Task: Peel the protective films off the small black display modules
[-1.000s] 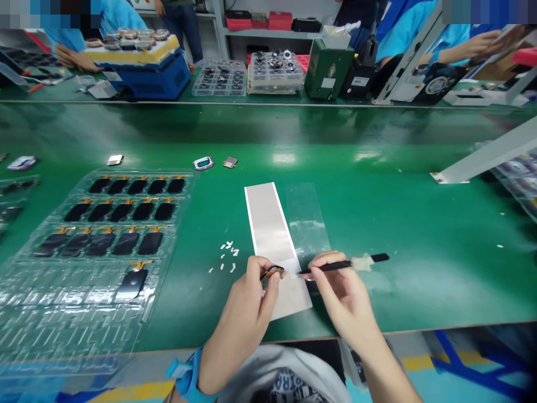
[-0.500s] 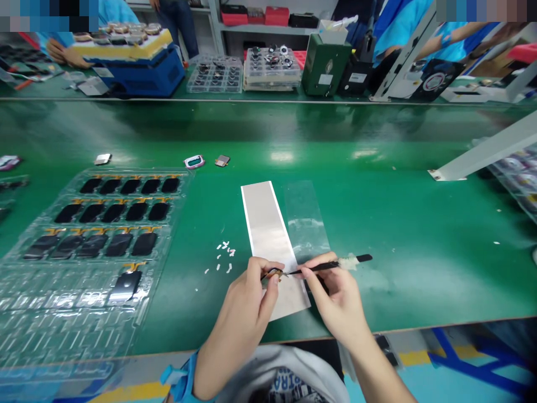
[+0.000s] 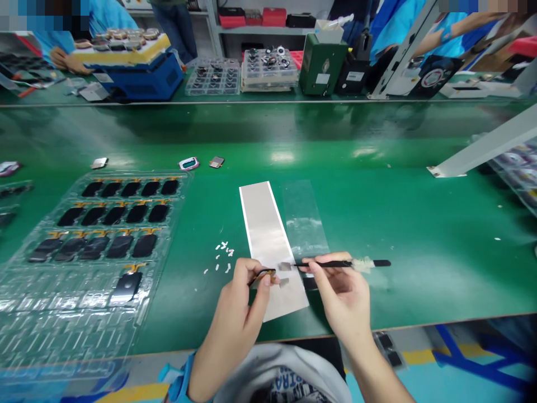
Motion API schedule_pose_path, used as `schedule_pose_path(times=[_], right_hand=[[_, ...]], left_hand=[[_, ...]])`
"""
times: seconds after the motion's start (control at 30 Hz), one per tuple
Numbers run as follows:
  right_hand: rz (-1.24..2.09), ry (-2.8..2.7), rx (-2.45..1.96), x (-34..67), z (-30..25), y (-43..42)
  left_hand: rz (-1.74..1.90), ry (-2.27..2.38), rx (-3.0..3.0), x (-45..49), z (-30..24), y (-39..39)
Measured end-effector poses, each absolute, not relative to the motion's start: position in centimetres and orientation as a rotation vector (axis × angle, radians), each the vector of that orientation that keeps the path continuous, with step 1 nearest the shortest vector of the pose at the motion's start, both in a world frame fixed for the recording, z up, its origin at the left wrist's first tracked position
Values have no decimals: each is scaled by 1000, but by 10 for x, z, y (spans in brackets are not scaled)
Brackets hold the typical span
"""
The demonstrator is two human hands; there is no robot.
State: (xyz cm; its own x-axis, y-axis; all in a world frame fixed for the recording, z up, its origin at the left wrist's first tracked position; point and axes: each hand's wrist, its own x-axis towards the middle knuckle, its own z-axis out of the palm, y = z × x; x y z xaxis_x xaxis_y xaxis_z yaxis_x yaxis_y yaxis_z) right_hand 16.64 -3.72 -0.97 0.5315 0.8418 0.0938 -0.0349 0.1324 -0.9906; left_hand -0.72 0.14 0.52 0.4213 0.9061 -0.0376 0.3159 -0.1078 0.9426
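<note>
Currently: Dark Part in Left Hand, Tweezers in Right

Your left hand [image 3: 237, 305] pinches a small dark part [image 3: 267, 272] with an orange-brown edge, above the near portion of the pale strip [image 3: 264, 218]. Your fingers cover most of this part; its full outline cannot be read. Your right hand [image 3: 346, 294] grips black tweezers [image 3: 335, 264], tips pointing left at a small grey square [image 3: 285, 267] over the strip. You cannot tell whether the tips clamp the square. A second grey piece [image 3: 284, 282] shows just nearer; its contact with the dark part is unclear.

To your left, a clear tray [image 3: 62, 324] holds black panels [image 3: 136, 212]: three far rows of five, plus one in the next row. The frame cuts off its near left corner. On the far shelf, two clear compartment boxes [image 3: 213, 76] contain small items, too small to identify.

White scraps [image 3: 224, 249] lie between tray and strip. A transparent film [image 3: 304, 218] lies just right of the strip; your right hand hides its near end. Farther right, a white post [image 3: 482, 146] stands on the bench [image 3: 398, 212], partly blocking your view of that side.
</note>
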Motion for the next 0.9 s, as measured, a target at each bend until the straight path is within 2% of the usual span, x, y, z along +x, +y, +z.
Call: schedule_pose_path(times=[0.17,0.5,0.9], right_hand=[[722,-730,-1289,169,-5,-38],[676,-665,-1076,149,9,-47],[694,-649,-1133,129,11,-40]], left_hand=[[584,998,1724,-9,13,-6],[791,848,1106,12,12,-3],[859,821,1053,16,4,-5]])
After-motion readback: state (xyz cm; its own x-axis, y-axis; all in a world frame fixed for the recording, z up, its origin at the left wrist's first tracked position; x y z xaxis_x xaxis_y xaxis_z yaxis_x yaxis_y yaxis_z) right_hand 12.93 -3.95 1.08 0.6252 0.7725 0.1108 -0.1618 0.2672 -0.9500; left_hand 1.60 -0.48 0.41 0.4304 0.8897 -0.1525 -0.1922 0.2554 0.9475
